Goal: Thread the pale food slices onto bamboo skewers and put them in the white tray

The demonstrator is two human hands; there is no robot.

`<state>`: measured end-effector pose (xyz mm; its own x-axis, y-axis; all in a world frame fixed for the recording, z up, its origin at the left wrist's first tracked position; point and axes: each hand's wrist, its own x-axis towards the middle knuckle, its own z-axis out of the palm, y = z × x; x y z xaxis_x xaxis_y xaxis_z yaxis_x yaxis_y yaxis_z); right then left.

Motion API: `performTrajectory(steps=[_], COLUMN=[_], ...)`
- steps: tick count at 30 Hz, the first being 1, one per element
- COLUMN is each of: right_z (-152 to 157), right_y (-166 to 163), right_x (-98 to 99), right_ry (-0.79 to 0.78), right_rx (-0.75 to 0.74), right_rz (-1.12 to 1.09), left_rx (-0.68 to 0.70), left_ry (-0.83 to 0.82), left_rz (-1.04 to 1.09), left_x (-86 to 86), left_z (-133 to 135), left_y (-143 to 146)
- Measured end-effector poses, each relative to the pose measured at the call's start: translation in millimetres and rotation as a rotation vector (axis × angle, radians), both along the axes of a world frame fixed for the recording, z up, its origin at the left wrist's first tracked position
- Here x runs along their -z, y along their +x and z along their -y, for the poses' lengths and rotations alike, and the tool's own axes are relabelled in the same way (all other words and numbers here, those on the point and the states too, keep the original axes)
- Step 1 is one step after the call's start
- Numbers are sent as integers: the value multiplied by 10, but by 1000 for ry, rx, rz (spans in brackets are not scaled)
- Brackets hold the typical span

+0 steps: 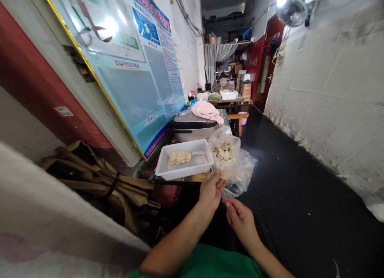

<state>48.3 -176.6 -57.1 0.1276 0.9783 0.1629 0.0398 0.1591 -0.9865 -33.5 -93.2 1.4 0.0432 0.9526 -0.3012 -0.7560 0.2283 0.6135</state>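
My left hand (210,191) is closed, with fingers pinched round pale, thin slices (224,175) at the upper part of a thin wooden skewer (223,190). How many slices it holds is hard to make out. My right hand (241,217) pinches the skewer's lower end between thumb and fingers. Just beyond my hands, a clear plastic bag (235,148) stands open with many loose flat slices (223,151) inside. To its left, a white plastic tray (168,175) holds skewered slices (180,157) lying flat, their sticks pointing right.
The tray stands on a small table (195,178). Behind it is a grey rice cooker-like appliance (192,130) with a pink cloth (205,110) on top. A person (223,84) sits by a farther table. Folded brown fabric (114,186) leans at my left; black floor (300,182) stretches right.
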Motion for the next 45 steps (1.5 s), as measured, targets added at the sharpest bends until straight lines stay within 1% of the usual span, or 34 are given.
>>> performTrajectory(steps=[6,8,11,13,15,18,23,26,29,31,34,37,41,43,45], right_z=[-72,-67,-54,-47,-41,-35,-46,-44,-26,-12,-1,-12,-39,-49,-57], right_y=[18,41,77,88,83,58,38,46,52,50,43,32,23,22,23], right_x=[10,-3,-20,-24,-24,-22,-28,-35,-54,-70,-76,-46,7,20,24], right_ry=[34,37,27,18,5,-21,-24,-24,-44,-64,-90,-105,-66,-54,-51], right_rx=[71,89,110,119,116,102,93,94,89,84,61,37,50,60,70], right_rz=[12,-3,-32,-47,-68,-121,-170,-178,-200,-203,-184,-163,-98,-79,-73], left_rx=[102,172,320,354,330,296,294,308,358,368,309,238,139,125,139], left_ry=[-51,-57,19,79,82,42,9,4,23,44,47,0,-38,-45,-33], left_rz=[-22,8,41,25,-2,-38,-73,-72,-26,6,-30,-110,-180,-205,-226], left_x=[57,65,85,107,133,161,151,142,130,113,81,59,67,85,109], left_z=[119,133,163,188,207,217,228,235,216,185,129,96,106,113,109], left_y=[89,80,52,40,39,50,75,65,28,-3,-37,-37,6,26,36])
